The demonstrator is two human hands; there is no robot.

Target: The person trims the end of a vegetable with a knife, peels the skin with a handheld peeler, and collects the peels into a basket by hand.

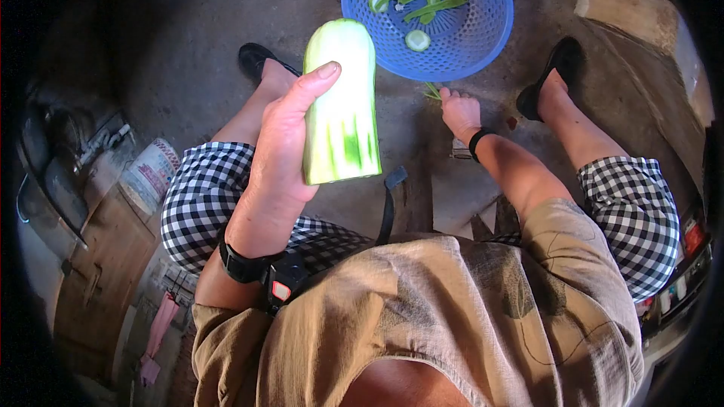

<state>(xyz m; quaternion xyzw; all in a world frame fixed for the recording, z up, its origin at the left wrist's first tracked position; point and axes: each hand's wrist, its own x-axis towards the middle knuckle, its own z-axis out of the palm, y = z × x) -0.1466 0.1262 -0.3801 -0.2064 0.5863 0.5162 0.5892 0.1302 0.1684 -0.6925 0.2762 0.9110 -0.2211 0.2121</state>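
Note:
My left hand (283, 136) is wrapped round a thick piece of gourd (341, 98), its thumb lying across the upper side. Most of the gourd is peeled to pale flesh, with darker green streaks near the flat cut end. Lower and to the right, my right hand (460, 113) is closed near the floor, just below the basket. Thin green strips of peel (432, 92) stick out from its fingertips. A blue plastic basket (501, 26) sits in front of me, holding several green peel strips (437, 7) and round cut slices (417, 41).
My feet in black shoes (562, 71) stand apart on either side of the basket. A pale block-like object (626, 11) lies at the upper right. To the left are a white printed bucket (151, 173) and a wooden board (105, 271). A dark strap (389, 203) hangs before me.

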